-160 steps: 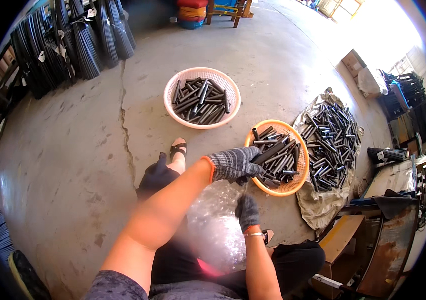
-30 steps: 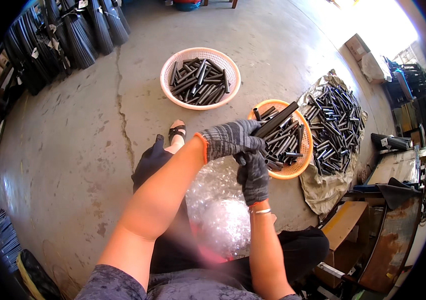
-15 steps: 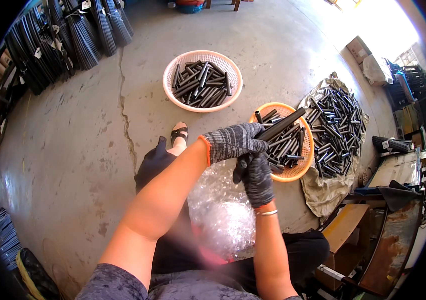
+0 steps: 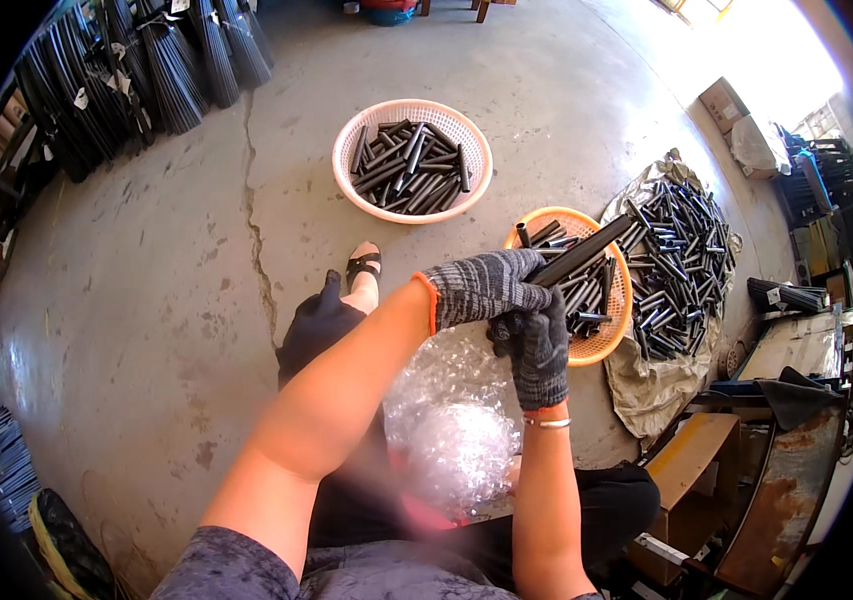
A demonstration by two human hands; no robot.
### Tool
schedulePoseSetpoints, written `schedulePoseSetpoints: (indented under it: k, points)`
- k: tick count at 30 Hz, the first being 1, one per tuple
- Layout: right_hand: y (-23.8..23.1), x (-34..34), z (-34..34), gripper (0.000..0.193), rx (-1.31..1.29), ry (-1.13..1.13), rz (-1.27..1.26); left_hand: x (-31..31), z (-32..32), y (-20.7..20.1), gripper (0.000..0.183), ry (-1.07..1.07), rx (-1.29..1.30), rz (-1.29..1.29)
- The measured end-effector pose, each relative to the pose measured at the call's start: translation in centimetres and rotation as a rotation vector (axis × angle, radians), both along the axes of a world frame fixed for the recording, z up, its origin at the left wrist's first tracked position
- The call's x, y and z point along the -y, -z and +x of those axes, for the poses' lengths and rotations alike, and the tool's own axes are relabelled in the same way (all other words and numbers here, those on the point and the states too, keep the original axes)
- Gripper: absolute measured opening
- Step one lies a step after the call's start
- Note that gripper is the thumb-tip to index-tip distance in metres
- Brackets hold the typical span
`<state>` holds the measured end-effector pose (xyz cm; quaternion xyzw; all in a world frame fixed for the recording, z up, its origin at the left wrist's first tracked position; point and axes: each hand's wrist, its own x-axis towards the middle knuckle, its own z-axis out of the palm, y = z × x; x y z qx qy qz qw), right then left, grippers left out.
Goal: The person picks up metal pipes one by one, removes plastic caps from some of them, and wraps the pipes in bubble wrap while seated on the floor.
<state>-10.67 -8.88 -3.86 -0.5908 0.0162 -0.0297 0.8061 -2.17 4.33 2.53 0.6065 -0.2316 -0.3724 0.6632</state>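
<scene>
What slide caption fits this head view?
Gloved left hand and right hand hold black tube above orange basket.

A white basket (image 4: 346, 150) of black tubes sits on the cracked concrete floor (image 4: 146, 280) near bundled rods (image 4: 156, 70).

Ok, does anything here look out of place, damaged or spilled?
Mostly orderly. The concrete floor has a long crack running from near the bundled rods toward the person's foot. The dark tubes on the sack at the right lie in a loose heap, not in a basket. Both gloved hands, left hand and right hand, grip one tube.
</scene>
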Motion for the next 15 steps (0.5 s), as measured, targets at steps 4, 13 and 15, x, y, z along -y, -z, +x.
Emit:
schedulePoseSetpoints:
  k: [4,13,15]
  points:
    - [2.0,-0.1,-1.0,0.035,-0.196,0.069,-0.129,-1.0,-0.1,-1.7,0.026,0.012,0.029,0.092]
    - [14.9,2.6,-8.6,0.026,-0.462,0.141,-0.114,-0.2,-0.8,-0.2,0.023,0.338,0.060,0.313]
    - [9.2,2.6,-5.8,0.026,-0.421,0.077,-0.099,-0.4,-0.6,-0.4,0.023,0.119,-0.035,0.189]
